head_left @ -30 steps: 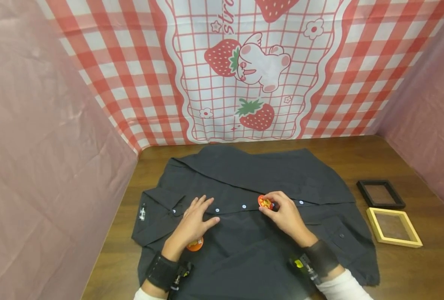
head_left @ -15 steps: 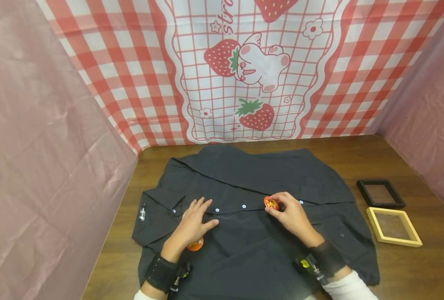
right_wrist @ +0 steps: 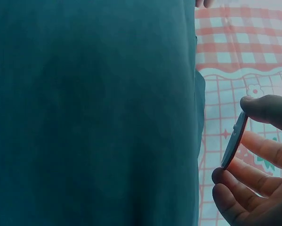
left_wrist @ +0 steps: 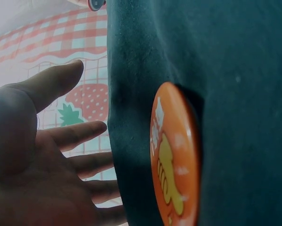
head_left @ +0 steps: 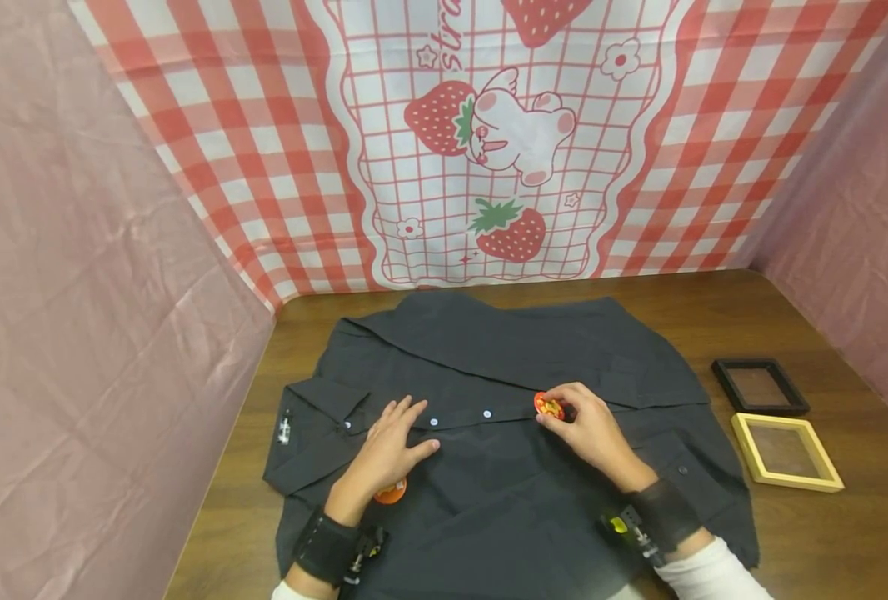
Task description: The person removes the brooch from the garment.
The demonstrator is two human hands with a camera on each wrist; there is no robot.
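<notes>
A dark grey button-up shirt (head_left: pixel 481 492) lies spread on the wooden table, its collar to the left and a row of pale buttons across it. My right hand (head_left: pixel 592 433) pinches a round red badge (head_left: pixel 548 406) by its edge between thumb and fingertips; in the right wrist view the badge (right_wrist: pixel 235 140) is seen edge-on, apart from the cloth. Over the shirt near the collar is my left hand (head_left: pixel 391 448), fingers spread and holding nothing. An orange round badge (head_left: pixel 391 492) sits on the shirt beside the left wrist; the left wrist view shows this badge (left_wrist: pixel 174 157) close up.
At the right of the table (head_left: pixel 226 517), a black square frame (head_left: pixel 800 393) lies just behind a yellow square frame (head_left: pixel 834 477). A red-checked strawberry cloth (head_left: pixel 301 167) hangs at the back, with pink cloth on both sides.
My right hand has shifted slightly to the right, carrying the red badge with it. The left hand stays nearly still, and the shirt lies as before.
</notes>
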